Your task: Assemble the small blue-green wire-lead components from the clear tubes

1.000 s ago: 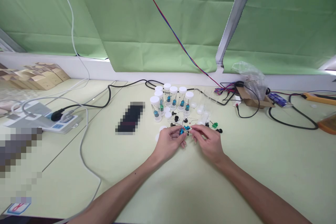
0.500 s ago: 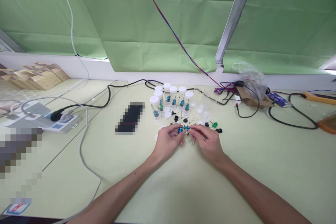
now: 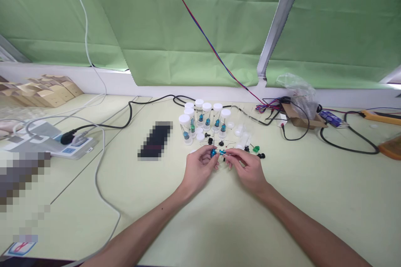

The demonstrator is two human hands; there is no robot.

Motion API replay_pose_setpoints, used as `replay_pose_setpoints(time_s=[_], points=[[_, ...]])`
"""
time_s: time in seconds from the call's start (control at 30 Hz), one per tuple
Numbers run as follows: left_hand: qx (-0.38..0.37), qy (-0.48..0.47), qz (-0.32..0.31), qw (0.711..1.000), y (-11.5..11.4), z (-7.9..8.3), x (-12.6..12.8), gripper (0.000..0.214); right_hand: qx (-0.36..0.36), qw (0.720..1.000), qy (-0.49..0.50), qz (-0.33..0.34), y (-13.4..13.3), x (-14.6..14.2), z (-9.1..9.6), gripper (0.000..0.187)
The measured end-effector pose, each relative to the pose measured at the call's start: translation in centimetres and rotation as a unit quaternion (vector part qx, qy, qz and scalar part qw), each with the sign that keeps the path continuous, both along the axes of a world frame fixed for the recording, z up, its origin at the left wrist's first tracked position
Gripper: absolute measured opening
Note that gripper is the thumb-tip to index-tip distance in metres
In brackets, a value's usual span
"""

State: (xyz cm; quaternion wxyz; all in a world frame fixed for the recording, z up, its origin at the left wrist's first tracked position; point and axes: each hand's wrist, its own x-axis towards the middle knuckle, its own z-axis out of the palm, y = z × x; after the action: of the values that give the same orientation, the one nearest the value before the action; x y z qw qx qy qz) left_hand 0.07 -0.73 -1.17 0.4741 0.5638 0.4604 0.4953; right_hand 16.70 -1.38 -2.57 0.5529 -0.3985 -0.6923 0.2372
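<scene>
Between the thumb and fingers of my left hand (image 3: 200, 167) is a small blue part (image 3: 213, 153) with a thin metal rod standing up from it. Facing it, my right hand (image 3: 249, 167) pinches a second small blue part (image 3: 222, 152) with a thin silvery shaft. The two parts are close together; whether they touch I cannot tell. Just beyond my hands lie small black parts (image 3: 221, 143), thin wires and a green part (image 3: 256, 149). Several clear tubes with white caps (image 3: 225, 112) stand behind, with blue or green parts inside.
A dark pixelated rectangle (image 3: 156, 141) lies left of my hands. Farther left are a power strip (image 3: 77, 146) with plugs, a white cable (image 3: 96, 175) and cardboard boxes (image 3: 52, 91). At the back right sit an open carton (image 3: 302, 119), a plastic bag (image 3: 297, 87) and tangled wires (image 3: 272, 105).
The blue part in my left hand has shifted slightly left and up, with its rod. My right hand has barely moved.
</scene>
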Motion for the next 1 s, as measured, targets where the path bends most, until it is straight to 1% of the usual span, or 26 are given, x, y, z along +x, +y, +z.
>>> replay_pose_setpoints(time_s=[0.2,0.43,0.7,1.0], points=[[0.027,0.035,0.013,0.999,-0.07,-0.03,-0.09,0.029,0.026,0.999,-0.016,-0.012,-0.07,0.03,0.07,0.012],[0.063,0.072,0.029,0.995,-0.13,-0.24,-0.21,0.028,0.049,0.998,-0.036,-0.008,-0.01,0.08,0.11,0.013],[0.068,0.073,0.031,0.994,-0.15,-0.36,-0.23,0.03,0.074,0.997,-0.036,0.002,0.04,0.0,0.22,0.014],[0.064,0.045,0.025,0.997,-0.2,-0.29,-0.18,0.034,0.053,0.998,-0.034,-0.005,-0.09,-0.14,0.76,0.016]])
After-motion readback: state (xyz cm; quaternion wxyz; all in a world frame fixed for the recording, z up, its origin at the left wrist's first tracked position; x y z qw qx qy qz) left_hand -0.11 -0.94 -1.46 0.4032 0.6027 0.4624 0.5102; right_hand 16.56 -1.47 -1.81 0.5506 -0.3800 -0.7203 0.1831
